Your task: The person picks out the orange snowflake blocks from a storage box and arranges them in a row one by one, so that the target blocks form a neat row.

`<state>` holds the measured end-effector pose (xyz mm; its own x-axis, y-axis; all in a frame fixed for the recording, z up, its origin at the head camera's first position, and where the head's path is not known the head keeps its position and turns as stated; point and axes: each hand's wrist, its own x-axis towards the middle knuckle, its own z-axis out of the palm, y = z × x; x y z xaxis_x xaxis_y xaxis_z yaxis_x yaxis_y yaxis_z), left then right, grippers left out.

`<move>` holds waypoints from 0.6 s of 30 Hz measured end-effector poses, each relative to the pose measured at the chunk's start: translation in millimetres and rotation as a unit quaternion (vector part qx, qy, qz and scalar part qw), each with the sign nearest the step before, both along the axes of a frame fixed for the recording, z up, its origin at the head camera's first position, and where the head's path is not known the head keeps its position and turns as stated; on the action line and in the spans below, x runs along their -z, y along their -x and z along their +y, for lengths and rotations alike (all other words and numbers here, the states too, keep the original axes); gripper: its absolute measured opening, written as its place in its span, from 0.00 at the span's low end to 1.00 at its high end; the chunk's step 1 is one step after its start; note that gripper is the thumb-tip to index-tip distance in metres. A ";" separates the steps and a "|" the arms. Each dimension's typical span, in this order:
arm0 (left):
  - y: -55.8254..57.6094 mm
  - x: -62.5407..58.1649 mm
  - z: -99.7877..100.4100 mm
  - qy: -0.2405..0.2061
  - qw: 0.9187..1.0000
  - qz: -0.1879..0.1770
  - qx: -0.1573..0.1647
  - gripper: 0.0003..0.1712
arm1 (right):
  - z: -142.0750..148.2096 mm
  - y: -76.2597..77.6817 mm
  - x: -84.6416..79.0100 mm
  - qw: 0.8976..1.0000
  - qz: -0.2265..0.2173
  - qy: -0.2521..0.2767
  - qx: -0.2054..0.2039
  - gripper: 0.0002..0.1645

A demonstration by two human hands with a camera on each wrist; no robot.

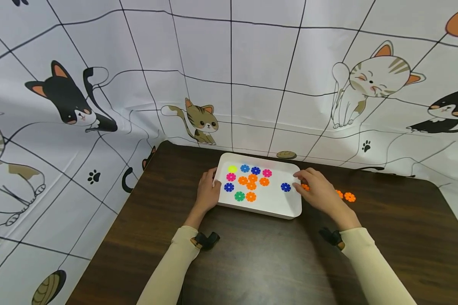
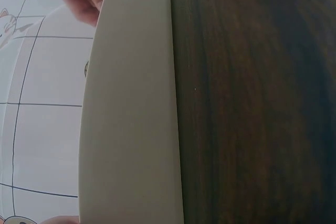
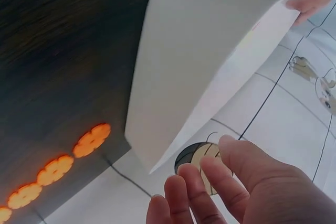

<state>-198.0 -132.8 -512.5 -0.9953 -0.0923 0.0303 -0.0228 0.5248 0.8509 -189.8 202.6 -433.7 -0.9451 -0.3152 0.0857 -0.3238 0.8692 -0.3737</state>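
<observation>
A shallow white tray (image 1: 267,206) lies on the table, holding several flat notched plastic discs. My left hand (image 1: 207,190) grips the tray's left wall, its thumb over the rim; most of that hand is out of the left wrist view. Over the tray's right rim is my right hand (image 1: 319,191), close to a blue disc (image 1: 286,187). In the right wrist view its fingers (image 3: 199,195) are loosely bent and hold nothing. Inside the tray, orange discs (image 1: 251,186) cluster among pink (image 1: 267,173), green (image 1: 239,196), yellow (image 1: 232,169) and blue ones.
Right of the tray, orange discs (image 1: 350,197) lie in a row on the dark wooden table (image 1: 252,262), partly hidden by the right hand in the head view. A white cloth with cat drawings (image 1: 259,101) hangs behind the table and along its left side.
</observation>
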 end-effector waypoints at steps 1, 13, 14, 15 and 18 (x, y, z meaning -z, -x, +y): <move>0.2 0.1 0.1 0.000 1.000 0.000 0.000 0.30 | -2.0 0.6 0.5 1.000 -0.001 0.001 -0.001 0.21; 0.3 0.0 0.6 0.004 1.000 0.007 0.002 0.29 | -28.1 7.1 5.8 1.000 -0.004 0.000 -0.027 0.21; 0.4 0.0 0.6 0.003 1.000 0.007 0.002 0.29 | -30.1 8.1 6.6 1.000 -0.004 -0.002 -0.030 0.21; 0.0 -0.1 0.7 0.003 1.000 0.007 0.001 0.29 | -32.1 8.8 7.3 0.999 -0.006 -0.004 -0.032 0.21; -0.2 -0.9 1.1 0.000 1.000 0.006 0.001 0.29 | -37.4 10.6 10.1 0.999 -0.016 -0.011 -0.039 0.21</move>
